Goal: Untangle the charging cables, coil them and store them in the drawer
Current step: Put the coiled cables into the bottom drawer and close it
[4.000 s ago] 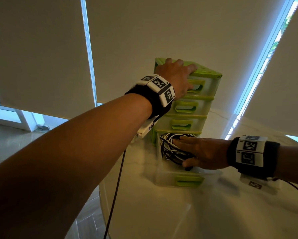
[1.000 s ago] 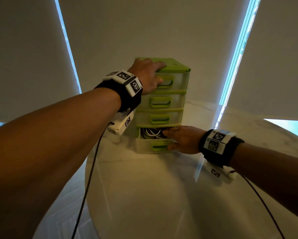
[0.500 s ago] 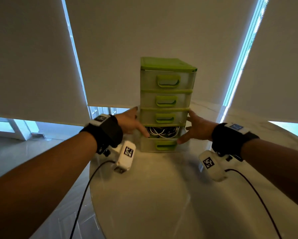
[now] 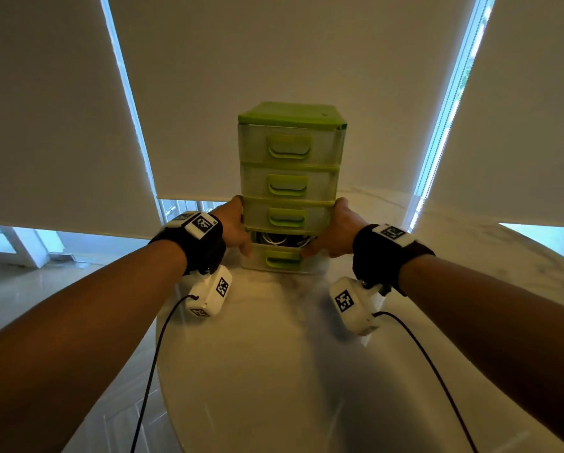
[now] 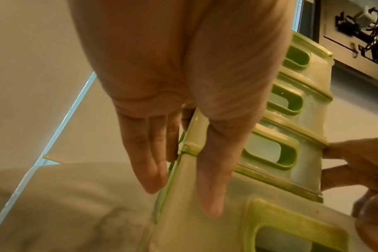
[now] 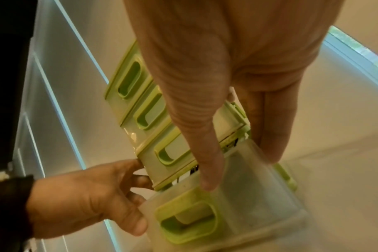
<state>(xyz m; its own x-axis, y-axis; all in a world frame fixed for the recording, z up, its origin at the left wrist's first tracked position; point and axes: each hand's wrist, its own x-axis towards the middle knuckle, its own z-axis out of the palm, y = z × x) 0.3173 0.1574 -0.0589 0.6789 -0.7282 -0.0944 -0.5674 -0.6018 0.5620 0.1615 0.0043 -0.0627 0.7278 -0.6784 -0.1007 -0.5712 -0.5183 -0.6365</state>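
From my head camera, a pale marble table [image 4: 274,371] stands before three drawn blinds [image 4: 290,60], with tiled floor to its left. On it is one green cabinet [image 4: 290,165] of four drawers; three are closed, and the bottom drawer [image 4: 282,258] sits slightly out, with white and dark cables [image 4: 279,238] showing in the gap above its front. My left hand [image 4: 233,228] flanks the cabinet's left side, my right hand [image 4: 336,230] its right — two hands, each with a black wristband.

Left wrist: my left hand is relaxed, fingers [image 5: 148,162] straight along the cabinet's side, thumb lying on the bottom drawer's front corner.

Right wrist: my right hand is likewise released — thumb on the drawer's top edge, fingers [image 6: 270,136] straight beside the cabinet.
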